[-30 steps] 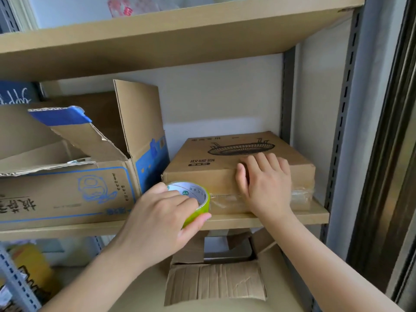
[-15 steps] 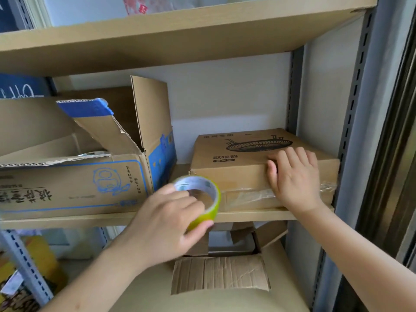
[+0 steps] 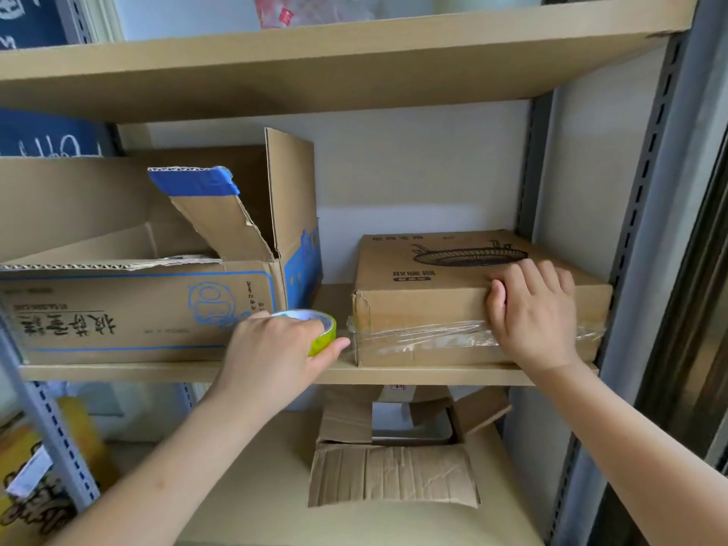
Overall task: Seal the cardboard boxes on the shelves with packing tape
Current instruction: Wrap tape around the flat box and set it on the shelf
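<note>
1. Head view, the step in hand: the person is running clear packing tape (image 3: 425, 340) along the front face of the flat cardboard box (image 3: 433, 305) at centre right of the frame, on the middle shelf (image 3: 394, 374).
2. To do it well, I judge the strip should be kept taut and level, then rubbed flat; it looks wrinkled across the front face.
3. The left hand (image 3: 275, 352) grips the tape roll (image 3: 321, 329) with its yellow-green rim, fingers curled over the top and thumb under its right edge. The roll sits just left of the box's lower left corner, near it, just above the shelf's front edge.
4. The right hand (image 3: 532, 313) presses on the box's upper front edge right of centre, its fingers (image 3: 551, 275) lying fairly straight on the top panel, its thumb on the front face, and its heel over the strip.
5. The strip spans the front face between the two hands and continues right of the right hand.
6. At left of the frame an open blue-printed cardboard box (image 3: 138, 313) stands on the same shelf, flaps up and untaped.
7. Lower centre, another open box (image 3: 394, 474) lies beneath the shelf.
</note>
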The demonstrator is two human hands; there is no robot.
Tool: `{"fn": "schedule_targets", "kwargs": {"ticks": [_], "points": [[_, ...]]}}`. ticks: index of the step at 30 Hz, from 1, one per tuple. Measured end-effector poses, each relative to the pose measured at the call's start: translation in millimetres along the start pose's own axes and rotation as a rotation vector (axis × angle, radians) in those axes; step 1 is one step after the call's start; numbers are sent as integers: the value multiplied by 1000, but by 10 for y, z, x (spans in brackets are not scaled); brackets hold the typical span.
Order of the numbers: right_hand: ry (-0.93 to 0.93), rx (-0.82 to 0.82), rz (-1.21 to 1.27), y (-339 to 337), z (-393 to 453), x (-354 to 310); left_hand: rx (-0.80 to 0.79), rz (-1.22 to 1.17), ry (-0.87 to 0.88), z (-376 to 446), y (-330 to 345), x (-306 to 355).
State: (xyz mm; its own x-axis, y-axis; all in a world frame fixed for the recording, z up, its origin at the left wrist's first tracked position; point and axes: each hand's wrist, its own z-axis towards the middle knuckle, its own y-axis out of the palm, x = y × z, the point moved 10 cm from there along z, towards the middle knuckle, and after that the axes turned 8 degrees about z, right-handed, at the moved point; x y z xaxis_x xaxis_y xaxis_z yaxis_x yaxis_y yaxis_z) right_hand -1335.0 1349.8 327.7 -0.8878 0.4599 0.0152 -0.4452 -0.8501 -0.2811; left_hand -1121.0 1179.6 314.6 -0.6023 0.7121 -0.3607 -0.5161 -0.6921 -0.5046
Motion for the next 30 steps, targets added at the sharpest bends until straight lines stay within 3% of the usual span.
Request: {"fn": "schedule_targets", "kwargs": {"ticks": [6, 18, 21, 26, 30], "points": [[-7, 7, 25, 22, -9, 26, -109, 64, -202, 79, 75, 114], [44, -89, -64, -34, -28, -81, -233, 109, -275, 21, 236, 151], [97, -97, -78, -82, 57, -329, -242, 46, -299, 8, 282, 124], [-76, -107, 77, 379, 208, -1270, -216, -23, -356, 23, 302, 95], [-101, -92, -14, 597, 148, -1287, -194, -81, -248, 5, 329, 117]]}}
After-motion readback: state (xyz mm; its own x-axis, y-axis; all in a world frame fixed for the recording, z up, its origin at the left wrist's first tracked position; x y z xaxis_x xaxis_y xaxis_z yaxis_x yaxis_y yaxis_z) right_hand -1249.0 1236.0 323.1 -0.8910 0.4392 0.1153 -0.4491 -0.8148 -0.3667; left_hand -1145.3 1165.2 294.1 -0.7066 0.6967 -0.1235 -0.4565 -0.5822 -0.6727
